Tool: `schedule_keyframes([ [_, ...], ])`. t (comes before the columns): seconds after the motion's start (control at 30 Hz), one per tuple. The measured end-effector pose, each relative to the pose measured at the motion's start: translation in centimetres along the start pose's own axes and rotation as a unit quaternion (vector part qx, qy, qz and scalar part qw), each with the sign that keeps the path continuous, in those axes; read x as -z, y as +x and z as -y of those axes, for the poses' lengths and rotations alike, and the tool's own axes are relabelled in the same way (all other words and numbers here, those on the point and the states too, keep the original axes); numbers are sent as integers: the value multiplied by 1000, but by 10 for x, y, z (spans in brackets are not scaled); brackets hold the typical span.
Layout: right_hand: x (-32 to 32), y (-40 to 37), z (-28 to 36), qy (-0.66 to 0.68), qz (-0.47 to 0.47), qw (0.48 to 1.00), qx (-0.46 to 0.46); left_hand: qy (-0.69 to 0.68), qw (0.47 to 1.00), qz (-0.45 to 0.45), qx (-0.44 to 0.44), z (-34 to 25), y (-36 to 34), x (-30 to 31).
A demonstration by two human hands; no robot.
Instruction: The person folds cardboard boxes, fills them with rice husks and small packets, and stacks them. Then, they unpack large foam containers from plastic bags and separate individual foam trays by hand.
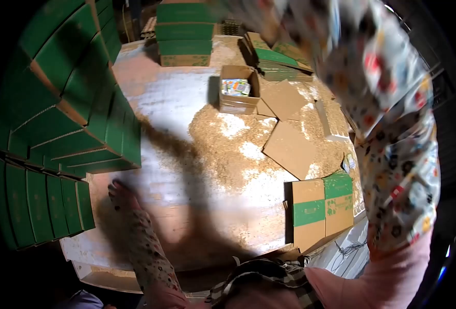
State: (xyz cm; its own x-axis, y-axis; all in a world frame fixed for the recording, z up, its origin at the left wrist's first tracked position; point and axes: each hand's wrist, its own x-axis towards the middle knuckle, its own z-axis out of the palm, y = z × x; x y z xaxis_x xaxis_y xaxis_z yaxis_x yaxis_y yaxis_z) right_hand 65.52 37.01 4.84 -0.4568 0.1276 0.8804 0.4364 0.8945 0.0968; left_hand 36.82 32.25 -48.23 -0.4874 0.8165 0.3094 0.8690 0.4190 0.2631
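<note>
My left hand [122,196] hangs low over the pale work surface, in a patterned sleeve, beside the bottom of a tall stack of green cartons. Its fingers look apart and nothing shows in them, though the hand is dim and a little smeared. Nearest to it are the lower green cartons [58,201], standing side by side. My right arm, in a floral sleeve [393,149], is raised along the right side and bends across the top of the view. The blurred sleeve runs out of the top edge, so my right hand does not show.
Sawdust-like litter [212,144] covers the middle of the surface [171,98]. An open carton [240,106] holds printed packets [236,87]. Cardboard sheets [291,149], flattened cartons [310,213] and a folded pile [284,72] lie right. Green cartons [184,41] stand stacked at the back.
</note>
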Motion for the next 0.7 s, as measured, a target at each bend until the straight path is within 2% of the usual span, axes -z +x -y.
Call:
schedule_keyframes([
  [0.03,30,-49,11,-13,29,999,-12,156,980,-55,-109,20,-49,-13],
  [0.07,65,-105,27,-21,79,994,-69,183,969,-23,-166,1,-102,37],
  [0.1,108,-177,62,-47,198,962,-180,69,992,27,-100,-10,-148,67],
  [0.13,141,-257,92,-52,236,927,-288,9,995,20,-101,-7,-188,72],
  [0.17,175,-315,143,3,231,825,-516,-52,993,19,-108,-3,-222,76],
  [0.2,203,-388,194,-16,193,777,-599,-31,993,36,-107,-7,-252,82],
  [0.23,231,-418,256,-16,176,681,-711,-8,993,53,-104,-14,-279,86],
  [0.27,252,-469,316,-25,163,619,-768,8,994,52,-92,-24,-304,83],
  [0.3,269,-512,373,14,92,582,-808,34,995,48,-79,-49,-322,82],
  [0.37,312,-531,442,54,107,499,-858,103,993,39,-34,-119,-355,84],
  [0.43,358,-536,458,7,140,503,-853,60,982,103,-148,-213,-391,92],
  [0.47,381,-559,459,-41,124,547,-827,-192,884,387,-180,-258,-383,114],
  [0.5,403,-591,456,-79,79,600,-792,-478,737,471,-81,-293,-410,116],
  [0.53,428,-615,444,-120,62,582,-802,-707,501,499,23,-323,-442,118],
  [0.57,451,-639,432,-158,45,564,-809,-617,661,411,-115,-345,-458,141],
  [0.63,487,-688,406,-309,110,480,-814,-388,853,274,-217,-347,-483,178],
  [0.67,499,-729,396,-295,123,455,-831,-341,884,269,-172,-328,-502,171],
  [0.7,511,-760,388,-173,71,481,-856,-293,911,261,-127,-305,-518,159],
])
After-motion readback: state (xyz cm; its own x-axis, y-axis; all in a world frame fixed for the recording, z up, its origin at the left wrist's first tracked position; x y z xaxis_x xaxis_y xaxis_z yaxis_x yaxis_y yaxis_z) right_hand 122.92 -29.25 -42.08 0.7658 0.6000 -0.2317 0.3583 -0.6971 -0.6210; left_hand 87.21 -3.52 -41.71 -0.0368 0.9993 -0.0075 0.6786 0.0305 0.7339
